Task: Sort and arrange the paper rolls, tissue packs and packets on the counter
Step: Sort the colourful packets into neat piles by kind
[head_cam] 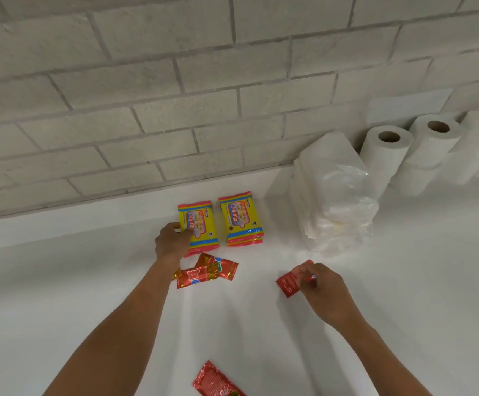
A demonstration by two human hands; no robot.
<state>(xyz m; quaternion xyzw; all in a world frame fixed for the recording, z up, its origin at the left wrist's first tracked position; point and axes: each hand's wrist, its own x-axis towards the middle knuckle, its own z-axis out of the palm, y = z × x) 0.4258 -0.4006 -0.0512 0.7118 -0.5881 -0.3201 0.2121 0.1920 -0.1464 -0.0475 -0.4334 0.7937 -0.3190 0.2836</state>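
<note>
Two piles of yellow and pink tissue packs lie side by side on the white counter [61, 281]. My left hand [172, 241] grips the left edge of the left tissue pack [202, 227]. The right tissue pack [242, 218] lies free. My right hand [324, 290] pinches a small red packet [288, 282] just over the counter. Two red packets [206, 271] overlap below the left pack. Another red packet [215, 381] lies at the near edge. White paper rolls [384, 155] stand at the back right against the wall.
A stack of white tissue bundles in clear plastic [335, 195] stands between the tissue packs and the rolls. A grey brick wall [175, 95] closes off the back of the counter.
</note>
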